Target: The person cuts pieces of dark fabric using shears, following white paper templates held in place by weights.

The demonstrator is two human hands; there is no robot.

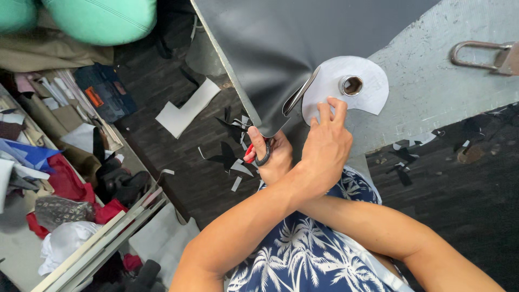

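We have just one view, from a camera worn on the person's head. It looks almost straight down, past the chest and over the two crossed arms. The left hand (326,141) and the right hand (270,157) sit near the middle of the picture, quite close to us. The top of the picture faces away from the body, where we see the grey table (432,81) edge. Farther down and well below us is the dark floor (184,173), on both sides of the arms. At the left edge we look down into a box of cloth scraps (59,184). No second view shares this scene.
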